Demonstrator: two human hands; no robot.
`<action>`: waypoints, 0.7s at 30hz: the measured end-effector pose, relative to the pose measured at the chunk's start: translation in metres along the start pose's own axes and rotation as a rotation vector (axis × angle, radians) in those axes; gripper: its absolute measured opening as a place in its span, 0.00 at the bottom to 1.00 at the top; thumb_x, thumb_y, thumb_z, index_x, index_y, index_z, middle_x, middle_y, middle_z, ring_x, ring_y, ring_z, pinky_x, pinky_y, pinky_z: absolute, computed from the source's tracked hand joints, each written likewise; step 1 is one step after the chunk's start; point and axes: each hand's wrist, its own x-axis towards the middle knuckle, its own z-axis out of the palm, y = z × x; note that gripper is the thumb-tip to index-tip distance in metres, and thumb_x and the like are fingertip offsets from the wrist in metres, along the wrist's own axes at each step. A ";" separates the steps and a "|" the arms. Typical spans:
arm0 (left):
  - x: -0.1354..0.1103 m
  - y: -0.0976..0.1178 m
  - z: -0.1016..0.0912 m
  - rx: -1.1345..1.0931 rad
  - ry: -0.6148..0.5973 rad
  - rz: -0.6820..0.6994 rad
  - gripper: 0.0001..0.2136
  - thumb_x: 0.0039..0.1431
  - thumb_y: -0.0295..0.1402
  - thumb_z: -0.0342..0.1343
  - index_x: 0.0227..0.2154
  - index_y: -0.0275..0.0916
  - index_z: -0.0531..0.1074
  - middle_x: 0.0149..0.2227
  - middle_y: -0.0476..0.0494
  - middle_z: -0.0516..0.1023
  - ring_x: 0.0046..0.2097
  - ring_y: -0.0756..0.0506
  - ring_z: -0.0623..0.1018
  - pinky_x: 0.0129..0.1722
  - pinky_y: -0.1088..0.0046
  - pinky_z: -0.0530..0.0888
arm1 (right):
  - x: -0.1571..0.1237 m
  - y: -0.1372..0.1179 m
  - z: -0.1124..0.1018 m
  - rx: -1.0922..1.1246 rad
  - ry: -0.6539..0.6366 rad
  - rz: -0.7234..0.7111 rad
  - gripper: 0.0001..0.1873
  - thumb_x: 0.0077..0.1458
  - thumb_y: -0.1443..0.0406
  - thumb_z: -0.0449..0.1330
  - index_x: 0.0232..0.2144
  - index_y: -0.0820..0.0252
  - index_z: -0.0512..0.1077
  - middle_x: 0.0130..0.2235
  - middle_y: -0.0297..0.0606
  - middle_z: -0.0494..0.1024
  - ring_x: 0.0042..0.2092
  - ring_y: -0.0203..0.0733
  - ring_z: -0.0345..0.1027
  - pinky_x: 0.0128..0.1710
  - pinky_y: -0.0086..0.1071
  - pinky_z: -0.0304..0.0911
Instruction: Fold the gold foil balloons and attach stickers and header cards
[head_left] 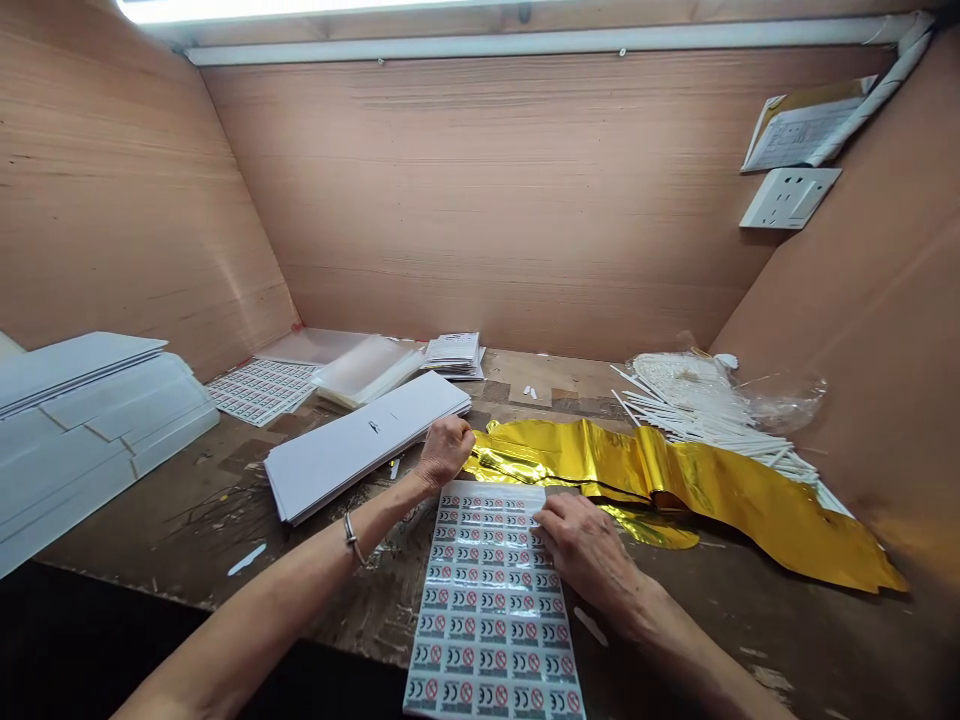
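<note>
A sheet of small warning stickers (491,610) lies on the worn table in front of me. My right hand (581,545) rests on the sheet's upper right part, fingertips pinched at one sticker. My left hand (444,450) is closed in a loose fist just above the sheet's top left corner, touching the edge of a crumpled gold foil piece (675,480). A bracelet is on my left wrist. What the left fingers hold, if anything, is hidden.
A stack of white cards (360,445) lies left of my hands. White boards (90,420) sit far left. Another sticker sheet (262,390), clear bags (367,368) and folded leaflets (455,355) are behind. White sticks (712,420) lie at right. Wooden walls enclose the bench.
</note>
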 end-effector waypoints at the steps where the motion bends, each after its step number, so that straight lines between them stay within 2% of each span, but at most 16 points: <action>1: -0.002 0.000 0.002 0.060 -0.027 0.013 0.10 0.51 0.25 0.46 0.22 0.33 0.72 0.25 0.43 0.73 0.29 0.49 0.71 0.31 0.74 0.65 | 0.006 0.002 -0.002 0.023 0.034 0.028 0.08 0.53 0.69 0.51 0.29 0.59 0.71 0.31 0.38 0.71 0.35 0.39 0.62 0.35 0.31 0.52; 4: -0.008 0.005 0.011 0.222 -0.096 0.088 0.10 0.53 0.25 0.44 0.25 0.31 0.71 0.28 0.38 0.72 0.31 0.46 0.71 0.31 0.71 0.66 | 0.032 0.013 -0.004 0.177 0.122 0.084 0.10 0.54 0.67 0.50 0.34 0.60 0.71 0.32 0.38 0.71 0.35 0.39 0.63 0.34 0.29 0.54; 7: -0.013 0.014 0.020 0.321 -0.128 0.190 0.09 0.52 0.22 0.44 0.26 0.30 0.69 0.29 0.36 0.70 0.33 0.43 0.70 0.32 0.69 0.66 | 0.067 0.024 0.003 0.468 0.160 0.205 0.13 0.54 0.64 0.49 0.26 0.62 0.72 0.26 0.36 0.71 0.31 0.36 0.64 0.30 0.27 0.54; 10: -0.016 0.019 0.025 0.382 -0.141 0.254 0.09 0.51 0.20 0.43 0.27 0.29 0.68 0.30 0.34 0.69 0.33 0.42 0.69 0.30 0.67 0.66 | 0.098 0.028 0.016 0.808 0.081 0.467 0.17 0.50 0.59 0.53 0.17 0.64 0.69 0.17 0.32 0.66 0.21 0.32 0.60 0.21 0.24 0.51; 13: -0.018 0.023 0.029 0.422 -0.128 0.293 0.10 0.52 0.19 0.41 0.28 0.29 0.68 0.29 0.33 0.69 0.33 0.40 0.69 0.28 0.67 0.65 | 0.118 0.022 0.025 1.022 -0.002 0.652 0.18 0.46 0.56 0.55 0.15 0.65 0.66 0.13 0.29 0.62 0.15 0.29 0.53 0.15 0.23 0.47; 16: -0.019 0.026 0.033 0.431 -0.128 0.320 0.11 0.51 0.19 0.40 0.29 0.28 0.68 0.29 0.32 0.69 0.33 0.40 0.69 0.26 0.67 0.64 | 0.129 0.015 0.030 1.037 -0.027 0.677 0.16 0.44 0.59 0.57 0.13 0.64 0.64 0.11 0.28 0.59 0.13 0.27 0.49 0.14 0.23 0.45; 21: -0.020 0.031 0.034 0.422 -0.148 0.327 0.11 0.53 0.20 0.40 0.30 0.28 0.68 0.30 0.33 0.69 0.33 0.41 0.69 0.27 0.67 0.64 | 0.143 0.017 0.036 0.943 0.006 0.693 0.10 0.36 0.69 0.59 0.10 0.65 0.63 0.10 0.27 0.58 0.15 0.26 0.49 0.15 0.23 0.42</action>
